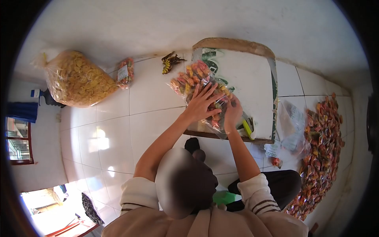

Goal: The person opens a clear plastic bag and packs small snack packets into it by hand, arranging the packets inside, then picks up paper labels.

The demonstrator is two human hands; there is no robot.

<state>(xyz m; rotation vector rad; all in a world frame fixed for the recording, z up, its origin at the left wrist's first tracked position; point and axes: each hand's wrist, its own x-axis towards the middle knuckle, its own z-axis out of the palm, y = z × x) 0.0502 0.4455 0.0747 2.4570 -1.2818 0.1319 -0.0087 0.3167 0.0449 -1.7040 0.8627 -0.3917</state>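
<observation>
A clear plastic bag (192, 79) packed with small red, orange and yellow wrapped pieces lies on a low white-topped table (254, 85). My left hand (203, 103) rests on top of the bag with its fingers spread. At the bag's right edge, my right hand (233, 113) has its fingers bent and closed on the plastic. Close beside that hand is a lime-green and black stapler (248, 128), near the table's front edge. What the individual pieces are is too small to tell.
On the floor at left stand a large bag of yellowish chips (81, 81) and a small filled bag (125, 73). Bananas (169, 63) lie left of the table. At right are empty plastic bags (292, 128) and a long heap of wrapped pieces (321, 146).
</observation>
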